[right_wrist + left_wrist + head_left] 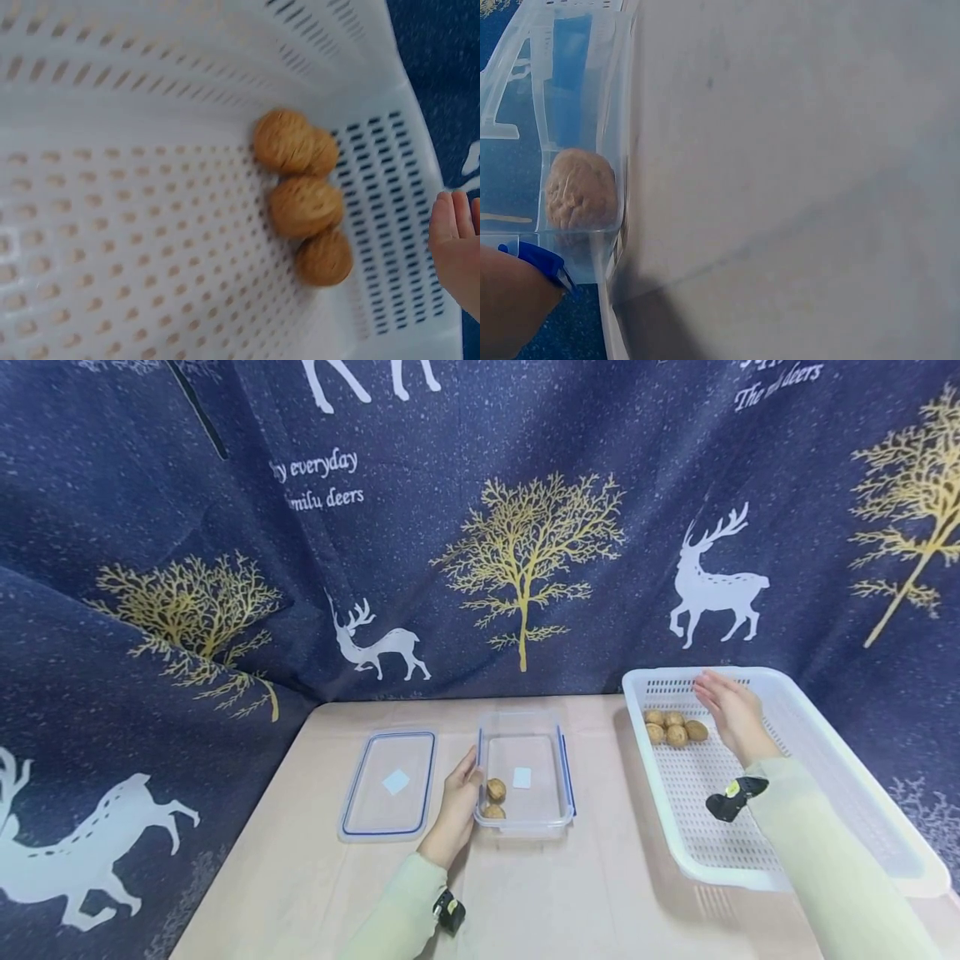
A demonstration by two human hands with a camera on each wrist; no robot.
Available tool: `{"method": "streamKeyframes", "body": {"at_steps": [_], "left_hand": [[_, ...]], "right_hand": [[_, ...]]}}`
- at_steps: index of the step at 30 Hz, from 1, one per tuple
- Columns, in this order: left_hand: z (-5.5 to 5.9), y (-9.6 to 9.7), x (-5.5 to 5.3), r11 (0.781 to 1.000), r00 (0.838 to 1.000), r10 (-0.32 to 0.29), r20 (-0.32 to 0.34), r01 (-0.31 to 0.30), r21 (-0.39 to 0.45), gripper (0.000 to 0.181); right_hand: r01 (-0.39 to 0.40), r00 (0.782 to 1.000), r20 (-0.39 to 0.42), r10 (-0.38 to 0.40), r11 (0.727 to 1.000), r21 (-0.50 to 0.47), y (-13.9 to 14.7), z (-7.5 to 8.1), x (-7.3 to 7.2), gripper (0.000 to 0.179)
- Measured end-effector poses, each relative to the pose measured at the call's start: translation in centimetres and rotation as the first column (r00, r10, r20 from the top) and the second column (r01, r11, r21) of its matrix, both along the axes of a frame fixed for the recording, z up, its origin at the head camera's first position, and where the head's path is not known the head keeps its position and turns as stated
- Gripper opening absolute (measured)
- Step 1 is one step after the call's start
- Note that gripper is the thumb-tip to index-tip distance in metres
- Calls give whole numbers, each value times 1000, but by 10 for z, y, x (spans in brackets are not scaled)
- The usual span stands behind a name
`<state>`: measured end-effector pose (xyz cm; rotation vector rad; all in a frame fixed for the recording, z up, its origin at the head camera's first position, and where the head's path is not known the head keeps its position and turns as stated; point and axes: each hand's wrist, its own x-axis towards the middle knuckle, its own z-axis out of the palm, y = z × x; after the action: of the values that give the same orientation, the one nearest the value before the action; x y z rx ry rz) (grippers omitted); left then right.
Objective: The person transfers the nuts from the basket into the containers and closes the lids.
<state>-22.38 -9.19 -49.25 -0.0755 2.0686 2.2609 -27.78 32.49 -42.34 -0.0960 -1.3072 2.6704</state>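
Note:
My left hand (pixel 456 806) holds the left side of a clear plastic food container (pixel 525 821), its fingers along the wall near the rim. Two walnuts (pixel 496 790) lie inside against that left wall; one walnut (pixel 581 189) shows through the plastic in the left wrist view. Over the far part of a white slotted basket (pixel 678 839), my right hand (pixel 738 714) is raised with straight fingers and nothing in its grasp. Several walnuts (pixel 677 736) sit clustered in the basket's far left corner, left of that hand. The right wrist view shows these walnuts (pixel 306 206) close up.
Left of the container, a clear lid (pixel 386 806) with a blue seal lies flat on the pale tabletop (pixel 585 893). A dark blue cloth (pixel 480 435) printed with deer and trees hangs behind the table.

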Motion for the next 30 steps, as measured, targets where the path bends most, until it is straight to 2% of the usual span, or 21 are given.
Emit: {"method": "streamKeyframes", "body": {"at_steps": [7,11,12,14,17,19,21,25,27,28,30], "left_hand": [[-1,0,0,1000,1000,7,5,-7,0,51],[-2,0,0,1000,1000,3,9,-3,4,51],[-2,-1,0,1000,1000,1,9,-1,5,51],[-2,-1,-1,1000,1000,-3,8,3,8,51],[-2,-1,-1,1000,1000,-8,7,8,6,51],[-2,-1,-1,1000,1000,-10,8,10,4,51],[-1,-1,-1,1000,1000,-11,11,11,0,51],[-1,-1,-1,1000,1000,-15,15,15,1,51],[-1,-1,-1,1000,1000,-17,13,17,0,51],[-1,-1,-1,1000,1000,-17,12,17,-1,51],[0,-1,0,1000,1000,-17,9,17,-2,51]], "right_hand": [[-3,999,54,-2,997,80,12,-15,3,26],[-66,997,52,57,979,194,19,-25,2,29],[-88,995,58,76,968,235,21,-28,2,26],[-135,990,79,114,924,358,25,-33,1,23],[-194,980,134,145,841,504,31,-40,2,51],[-220,975,159,157,802,556,35,-44,2,66],[-235,971,169,168,784,575,38,-48,3,68],[-262,965,168,201,778,571,43,-54,2,67],[-292,956,191,221,766,573,44,-56,1,67],[-310,951,208,231,751,582,44,-56,1,67],[-348,937,247,246,706,617,44,-56,1,65]]}}
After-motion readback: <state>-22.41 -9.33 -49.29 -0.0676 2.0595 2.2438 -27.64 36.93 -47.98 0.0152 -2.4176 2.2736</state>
